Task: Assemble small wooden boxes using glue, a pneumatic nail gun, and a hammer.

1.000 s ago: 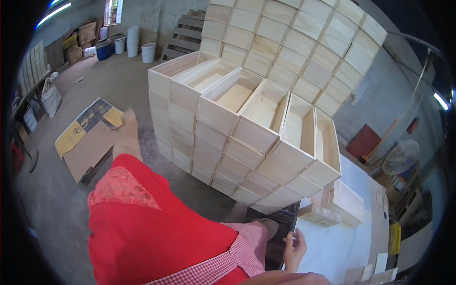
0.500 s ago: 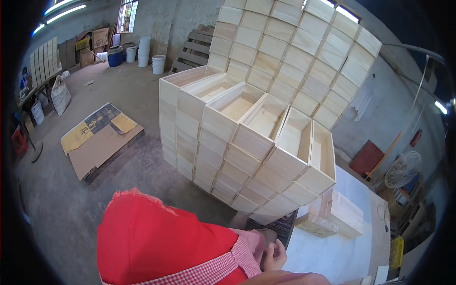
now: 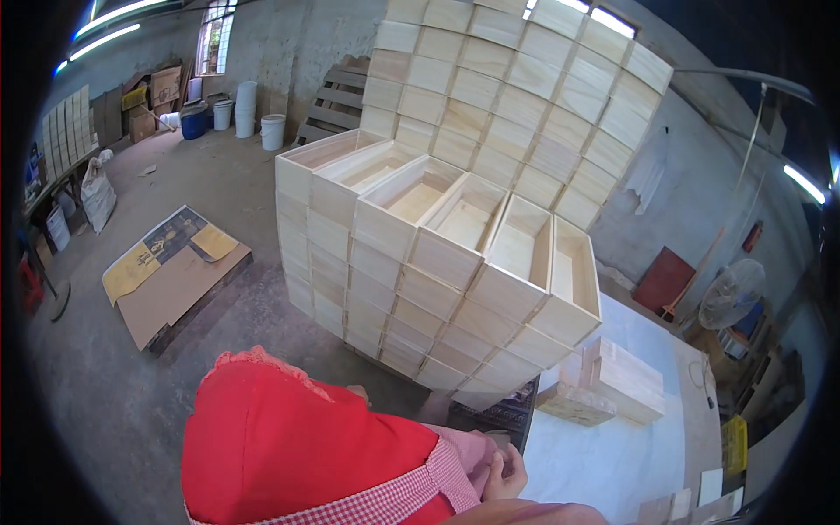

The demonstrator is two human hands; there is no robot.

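pale, unpainted wood forms the open-top boxes (image 3: 416, 194), packed in a tall stack before the person: six show their hollow insides along the lower front tier, and a higher wall of them (image 3: 516, 96) rises behind. the stack seems to sit on a black lattice base (image 3: 500, 413), whose near right corner lies just beside the left edge of the worktop (image 3: 569, 464). near that same edge, toward the stack, lie a wooden block (image 3: 575, 402) and a longer pale wooden piece (image 3: 628, 381). the right hand (image 3: 505, 475) is by the worktop's left edge, well apart from the boxes, fingers curled and the gap to the thumb narrow; whether it pinches something small, i cannot tell. the left hand cannot be made out past the red apron (image 3: 289, 420). each box looks light and stiff, dry rather than slippery, though its thin walls could split or dent at the corners. both long sides, gripped near the middle, seem the best hold; a single rim might flex, and tight neighbours could drag along.
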